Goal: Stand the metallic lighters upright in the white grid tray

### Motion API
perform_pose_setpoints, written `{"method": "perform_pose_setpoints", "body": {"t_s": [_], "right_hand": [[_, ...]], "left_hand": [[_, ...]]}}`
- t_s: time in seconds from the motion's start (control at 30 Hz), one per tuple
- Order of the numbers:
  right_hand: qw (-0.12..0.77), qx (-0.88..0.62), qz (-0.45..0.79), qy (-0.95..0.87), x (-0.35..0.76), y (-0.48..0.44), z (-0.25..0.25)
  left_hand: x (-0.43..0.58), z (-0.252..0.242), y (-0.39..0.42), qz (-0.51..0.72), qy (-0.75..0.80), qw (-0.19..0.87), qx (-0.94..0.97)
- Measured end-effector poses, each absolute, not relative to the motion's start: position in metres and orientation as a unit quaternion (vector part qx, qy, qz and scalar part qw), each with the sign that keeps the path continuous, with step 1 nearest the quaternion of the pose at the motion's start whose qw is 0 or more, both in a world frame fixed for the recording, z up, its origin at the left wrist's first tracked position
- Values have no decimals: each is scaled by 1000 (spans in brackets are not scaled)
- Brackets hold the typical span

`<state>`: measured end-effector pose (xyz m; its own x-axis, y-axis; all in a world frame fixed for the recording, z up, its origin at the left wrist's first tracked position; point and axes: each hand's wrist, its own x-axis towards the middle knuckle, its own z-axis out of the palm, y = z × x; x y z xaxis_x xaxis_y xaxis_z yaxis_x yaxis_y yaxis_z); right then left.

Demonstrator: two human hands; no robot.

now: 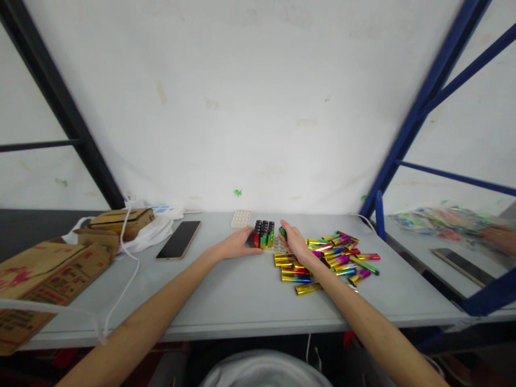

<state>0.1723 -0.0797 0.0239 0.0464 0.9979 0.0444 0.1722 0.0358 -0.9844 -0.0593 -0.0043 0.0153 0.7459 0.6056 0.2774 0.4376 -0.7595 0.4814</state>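
Note:
Shiny metallic-coloured tubes with black tops (264, 236) stand upright in rows at the left part of a whitish tray with round holes (278, 246). My left hand (241, 244) curls around the tray's left end, thumb along the front and fingers behind, beside the standing tubes. Above the tray's right part, my right hand (294, 242) is closed on a tube with a green and dark end (282, 232); the rest of that tube is hidden by the fingers. A loose pile of shiny tubes (338, 257) lies right of the tray, partly under my right forearm.
Behind the tray lies another whitish holed tray (241, 218). A phone (179, 240) lies to the left, near cardboard boxes (52, 274) and a white cable (122, 236). Blue frame bars (415, 115) stand right; beyond them are another phone (463, 266) and a person's blurred hand (500, 236).

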Motion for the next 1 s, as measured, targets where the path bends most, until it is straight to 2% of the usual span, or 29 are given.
{"method": "perform_pose_setpoints", "body": {"t_s": [0.2, 0.43, 0.67, 1.0], "right_hand": [[482, -494, 354, -631, 175, -82, 21], [441, -487, 95, -748, 187, -87, 32], [402, -505, 140, -751, 191, -89, 31], [399, -502, 180, -746, 191, -95, 36]], "left_hand": [[-59, 17, -7, 220, 279, 213, 910], [-59, 15, -5, 229, 277, 210, 909], [-59, 14, -3, 222, 283, 196, 912], [-59, 15, -5, 230, 282, 197, 910]]}}
